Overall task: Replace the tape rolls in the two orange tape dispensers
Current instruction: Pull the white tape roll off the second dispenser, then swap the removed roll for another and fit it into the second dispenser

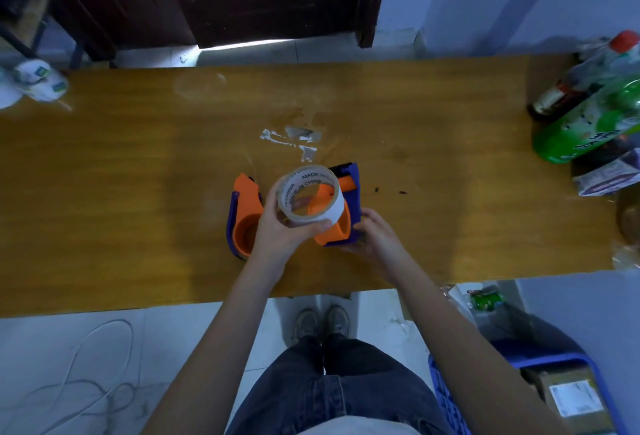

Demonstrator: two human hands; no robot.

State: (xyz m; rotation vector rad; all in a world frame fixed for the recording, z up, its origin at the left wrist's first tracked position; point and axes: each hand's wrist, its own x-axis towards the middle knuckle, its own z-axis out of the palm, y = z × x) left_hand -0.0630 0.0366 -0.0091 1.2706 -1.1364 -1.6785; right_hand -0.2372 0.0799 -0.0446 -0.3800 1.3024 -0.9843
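Two orange and blue tape dispensers lie side by side near the middle of the wooden table. My left hand holds a tape roll with a printed white core up above them, tilted toward me. The left dispenser lies on the table partly behind that hand, its orange hub showing no tape. My right hand grips the near end of the right dispenser, whose orange hub shows through the roll's hole.
Torn tape scraps stick to the table behind the dispensers. Bottles and a box crowd the right end, white rolls the far left corner. A blue crate stands on the floor at right, a white cable at left.
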